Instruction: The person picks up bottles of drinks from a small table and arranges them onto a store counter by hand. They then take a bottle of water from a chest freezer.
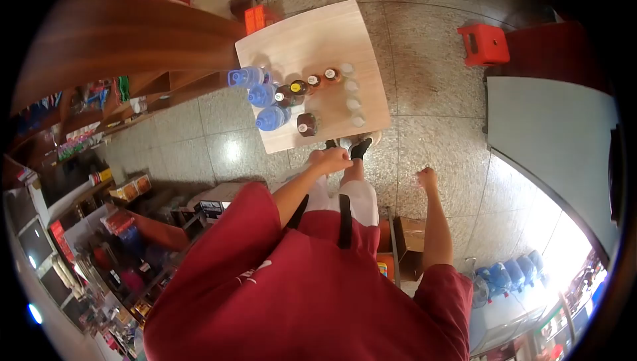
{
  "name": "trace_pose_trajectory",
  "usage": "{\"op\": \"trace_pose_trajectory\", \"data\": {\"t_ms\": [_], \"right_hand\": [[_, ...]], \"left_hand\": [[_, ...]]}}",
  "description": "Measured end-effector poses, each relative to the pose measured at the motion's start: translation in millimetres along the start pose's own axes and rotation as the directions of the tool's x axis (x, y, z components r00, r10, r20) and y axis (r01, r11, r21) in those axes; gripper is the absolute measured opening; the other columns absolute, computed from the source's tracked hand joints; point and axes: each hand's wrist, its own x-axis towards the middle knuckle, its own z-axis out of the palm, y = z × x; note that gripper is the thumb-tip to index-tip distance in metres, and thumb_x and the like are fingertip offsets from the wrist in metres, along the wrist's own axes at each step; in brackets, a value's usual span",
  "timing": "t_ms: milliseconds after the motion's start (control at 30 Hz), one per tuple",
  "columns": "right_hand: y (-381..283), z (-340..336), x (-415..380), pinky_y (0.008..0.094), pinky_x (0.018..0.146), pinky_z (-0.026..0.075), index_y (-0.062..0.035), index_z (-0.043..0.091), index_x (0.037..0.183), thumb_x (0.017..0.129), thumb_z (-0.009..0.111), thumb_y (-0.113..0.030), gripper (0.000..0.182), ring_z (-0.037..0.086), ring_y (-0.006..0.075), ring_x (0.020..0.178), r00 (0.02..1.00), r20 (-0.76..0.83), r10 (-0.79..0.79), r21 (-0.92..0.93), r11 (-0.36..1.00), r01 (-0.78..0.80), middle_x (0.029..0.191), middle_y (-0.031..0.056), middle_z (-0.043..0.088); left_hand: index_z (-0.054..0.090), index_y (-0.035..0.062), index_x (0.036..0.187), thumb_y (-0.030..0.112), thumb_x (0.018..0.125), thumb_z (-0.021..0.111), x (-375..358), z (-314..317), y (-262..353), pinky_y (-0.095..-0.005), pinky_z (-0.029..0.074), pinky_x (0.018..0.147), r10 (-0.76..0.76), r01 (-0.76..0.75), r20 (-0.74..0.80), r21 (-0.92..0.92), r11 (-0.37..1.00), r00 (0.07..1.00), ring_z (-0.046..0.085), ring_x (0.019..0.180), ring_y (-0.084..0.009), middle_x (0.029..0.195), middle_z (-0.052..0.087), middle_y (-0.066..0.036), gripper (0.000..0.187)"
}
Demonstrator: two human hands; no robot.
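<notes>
My left hand point(330, 160) is in front of my body, just short of the table's near edge. Its fingers are curled closed, and whatever they may hold is hidden. Off to the right, over the floor, my right hand point(426, 178) hangs with loosely bent fingers and nothing visible in it. Closest to my left hand on the light wooden table point(325, 36) stands a dark bottle with a white cap point(307, 125). Beyond it are a yellow-capped bottle point(298, 87) and several more dark bottles. Several small clear cups point(353, 104) form a row along the right side.
Three large clear bottles with blue tops point(272, 119) stand at the table's left. A red stool point(484, 44) is at the far right, near a grey-topped counter point(551, 129). Stocked shelves point(126, 102) line the left. Several blue water jugs point(507, 273) sit at lower right.
</notes>
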Motion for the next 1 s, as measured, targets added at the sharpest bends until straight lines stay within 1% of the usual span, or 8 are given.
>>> {"op": "trace_pose_trajectory", "data": {"t_ms": [267,400,467,533,600,700,867,1000], "right_hand": [[-106.3,5.9,71.7,0.0454,0.074,0.055,-0.0031,0.069,0.091,0.085,0.064,-0.027,0.025,0.071,0.0342,0.080,0.953,-0.083,-0.292,-0.406,0.883,0.236,0.081,0.0174,0.072],[-252.6,17.3,71.9,0.0477,0.085,0.052,0.0012,0.062,0.112,0.090,0.064,-0.020,0.031,0.064,0.0426,0.098,0.868,-0.308,-0.389,0.067,0.901,0.428,0.108,0.0236,0.067],[-336.1,17.0,61.9,0.0453,0.092,0.049,0.0012,0.058,0.119,0.089,0.066,-0.015,0.035,0.060,0.0416,0.107,0.824,-0.402,-0.400,0.302,0.792,0.531,0.120,0.0234,0.062],[-400.0,13.7,50.2,0.0451,0.101,0.044,0.0006,0.055,0.124,0.089,0.066,-0.014,0.039,0.055,0.0427,0.116,0.607,-0.514,-0.606,-0.069,0.735,0.674,0.127,0.0236,0.058],[-453.5,15.3,34.2,0.0469,0.104,0.041,-0.0018,0.054,0.125,0.086,0.071,-0.018,0.045,0.052,0.0403,0.122,0.421,-0.535,-0.732,-0.218,0.602,0.768,0.132,0.0226,0.056],[-496.8,27.9,34.5,0.0518,0.110,0.036,-0.0027,0.053,0.129,0.081,0.077,-0.026,0.058,0.051,0.0363,0.126,0.451,-0.092,-0.888,-0.143,0.460,0.876,0.135,0.0187,0.055],[-515.8,52.4,42.3,0.0579,0.120,0.020,-0.0035,0.053,0.129,0.070,0.085,-0.040,0.076,0.056,0.0301,0.124,0.358,0.236,-0.903,-0.553,0.178,0.814,0.127,0.0132,0.061],[-521.8,59.1,61.1,0.0580,0.121,0.019,-0.0083,0.057,0.121,0.066,0.087,-0.045,0.073,0.059,0.0240,0.119,0.358,0.456,-0.815,-0.657,-0.037,0.753,0.114,0.0092,0.066]], "left_hand": [[0.068,0.0035,0.089,0.031,0.081,0.070,105.6,26.7,-85.3,-0.0418,0.054,0.070,-0.079,-0.042,-0.311,-0.364,0.930,0.947,0.071,0.076,-0.0324,0.077,0.072,-0.018,0.028],[0.063,0.0019,0.086,0.033,0.087,0.067,193.4,42.0,-157.4,-0.0439,0.052,0.070,-0.237,0.076,-0.215,-0.569,0.819,0.947,0.068,0.079,-0.0310,0.083,0.069,-0.016,0.032],[0.062,0.0013,0.094,0.035,0.087,0.068,212.0,29.1,-159.5,-0.0441,0.052,0.076,0.096,-0.171,-0.488,-0.112,0.979,0.868,0.067,0.088,-0.0318,0.094,0.068,-0.018,0.035],[0.060,0.0007,0.103,0.034,0.088,0.067,200.5,6.7,-136.7,-0.0436,0.051,0.082,0.071,-0.175,-0.540,-0.143,0.974,0.838,0.065,0.097,-0.0328,0.103,0.067,-0.019,0.037],[0.058,0.0002,0.114,0.029,0.088,0.065,196.1,-23.5,-91.5,-0.0424,0.050,0.088,-0.287,-0.014,-0.358,-0.648,0.762,0.889,0.062,0.108,-0.0340,0.112,0.064,-0.020,0.039],[0.055,0.0002,0.126,0.025,0.088,0.064,238.4,-8.4,-99.5,-0.0392,0.048,0.095,-0.239,-0.148,-0.384,-0.748,0.647,0.892,0.059,0.115,-0.0335,0.114,0.064,-0.018,0.046],[0.065,0.0033,0.118,0.024,0.086,0.070,257.9,-20.0,-93.5,-0.0352,0.047,0.099,-0.074,-0.300,-0.519,-0.598,0.743,0.852,0.062,0.114,-0.0283,0.120,0.067,-0.014,0.038],[0.068,0.0071,0.118,0.021,0.086,0.069,244.6,-35.4,-68.4,-0.0354,0.048,0.097,-0.157,-0.395,-0.522,-0.781,0.484,0.838,0.063,0.115,-0.0258,0.123,0.068,-0.011,0.035]]}}
